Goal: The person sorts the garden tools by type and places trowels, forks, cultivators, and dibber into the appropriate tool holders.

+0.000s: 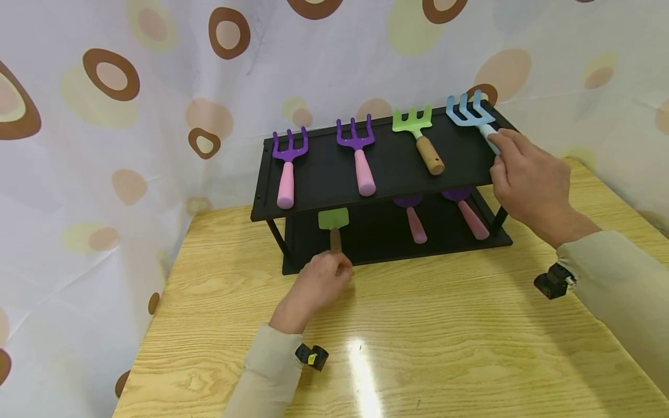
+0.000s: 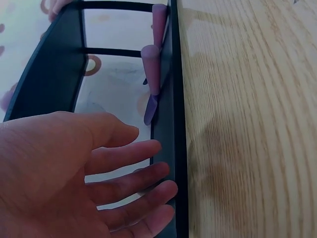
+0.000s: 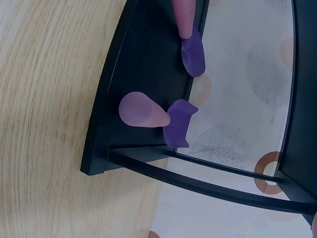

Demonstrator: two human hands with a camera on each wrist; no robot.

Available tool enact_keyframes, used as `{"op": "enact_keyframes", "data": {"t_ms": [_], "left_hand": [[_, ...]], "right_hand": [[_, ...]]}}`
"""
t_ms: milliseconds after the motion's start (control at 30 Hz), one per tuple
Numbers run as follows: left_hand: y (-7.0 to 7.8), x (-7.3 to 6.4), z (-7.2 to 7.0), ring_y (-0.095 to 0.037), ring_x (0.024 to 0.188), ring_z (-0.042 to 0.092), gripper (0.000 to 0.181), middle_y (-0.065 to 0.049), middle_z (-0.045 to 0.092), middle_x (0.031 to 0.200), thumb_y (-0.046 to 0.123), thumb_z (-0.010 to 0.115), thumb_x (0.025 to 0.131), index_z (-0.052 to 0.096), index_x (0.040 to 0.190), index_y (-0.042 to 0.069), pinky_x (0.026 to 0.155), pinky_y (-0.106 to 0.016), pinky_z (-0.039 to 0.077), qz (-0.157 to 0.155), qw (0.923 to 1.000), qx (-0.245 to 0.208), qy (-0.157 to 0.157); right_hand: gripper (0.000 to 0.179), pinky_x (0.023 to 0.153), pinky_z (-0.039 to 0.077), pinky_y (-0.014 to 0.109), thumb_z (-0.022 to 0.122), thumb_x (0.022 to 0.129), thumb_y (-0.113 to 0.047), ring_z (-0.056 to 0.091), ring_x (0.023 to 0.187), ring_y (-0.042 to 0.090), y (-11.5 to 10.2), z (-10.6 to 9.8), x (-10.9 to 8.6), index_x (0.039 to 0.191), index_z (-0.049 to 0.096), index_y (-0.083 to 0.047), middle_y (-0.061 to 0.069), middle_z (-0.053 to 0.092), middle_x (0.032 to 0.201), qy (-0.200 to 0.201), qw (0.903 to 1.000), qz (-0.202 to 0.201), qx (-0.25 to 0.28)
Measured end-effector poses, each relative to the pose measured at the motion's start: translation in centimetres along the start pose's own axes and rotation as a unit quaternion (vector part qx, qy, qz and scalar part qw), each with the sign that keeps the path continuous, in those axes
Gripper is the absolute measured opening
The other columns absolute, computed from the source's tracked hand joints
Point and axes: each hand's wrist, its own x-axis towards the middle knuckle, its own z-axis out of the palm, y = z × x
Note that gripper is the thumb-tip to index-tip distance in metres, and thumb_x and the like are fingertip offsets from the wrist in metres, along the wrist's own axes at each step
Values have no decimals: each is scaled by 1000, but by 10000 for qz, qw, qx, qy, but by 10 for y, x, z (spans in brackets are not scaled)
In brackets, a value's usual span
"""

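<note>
My right hand (image 1: 530, 177) grips the pale handle of a light blue hand rake (image 1: 470, 116) at the right end of the rack's top shelf (image 1: 324, 165). Only a sliver of that hand shows in the right wrist view. On the lower shelf lies a green hand trowel (image 1: 333, 218) with a wooden handle; my left hand (image 1: 320, 278) overlaps the handle's end in the head view. Seen from the left wrist, the left hand's fingers (image 2: 133, 183) are loosely extended and apart from the thumb, with no handle visible between them.
Two purple forks (image 1: 286, 180) (image 1: 364, 171) with pink handles and a green rake (image 1: 430, 155) lie on the top shelf. Below are two purple trowels (image 1: 416, 225) (image 3: 143, 110) with pink handles. The black rack stands on a wooden table (image 1: 418, 325) against a patterned cloth (image 1: 157, 174).
</note>
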Motion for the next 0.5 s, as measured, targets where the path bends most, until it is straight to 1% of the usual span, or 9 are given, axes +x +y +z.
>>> {"op": "enact_keyframes", "data": {"t_ms": [133,167,267,367,433,500], "left_hand": [[-2,5,1,-17,89,57,18,-4,66,110,18,56,100,71,109,11,74,-28,52,-72,10000,-1,25],[-2,7,1,-18,91,57,18,-5,65,111,19,56,100,70,109,11,76,-30,53,-94,10000,-7,20],[-2,9,2,-20,100,57,19,-7,63,120,21,57,100,68,114,11,87,-35,54,-151,9999,-15,-26],[-2,11,3,-23,111,56,22,-11,58,130,23,57,101,65,118,11,98,-40,52,-202,9997,-66,-75],[-3,11,3,-24,115,55,24,-12,54,136,25,57,102,63,121,11,102,-41,50,-254,9995,-141,-124],[-4,10,4,-25,115,54,27,-13,51,138,27,56,102,61,124,12,103,-41,50,-303,9992,-210,-171]], "right_hand": [[42,51,51,54,37,100,-18,68,99,45,0,0,0,135,55,-4,17,57,140,89,9999,-53,15],[42,51,51,55,37,100,-18,68,99,45,0,0,0,135,55,-4,17,57,139,99,9999,-59,19],[42,52,51,55,37,100,-18,68,99,45,-1,0,0,135,55,-4,17,57,139,90,9999,-59,13],[42,52,52,55,37,100,-18,68,98,45,-1,0,0,135,56,-4,17,57,139,114,9999,-75,16],[42,52,51,55,37,100,-18,68,98,45,-1,0,0,135,55,-4,17,57,139,108,9999,-91,2],[42,50,51,54,37,100,-18,68,98,45,0,0,0,135,55,-4,18,57,139,101,9999,-114,-13]]}}
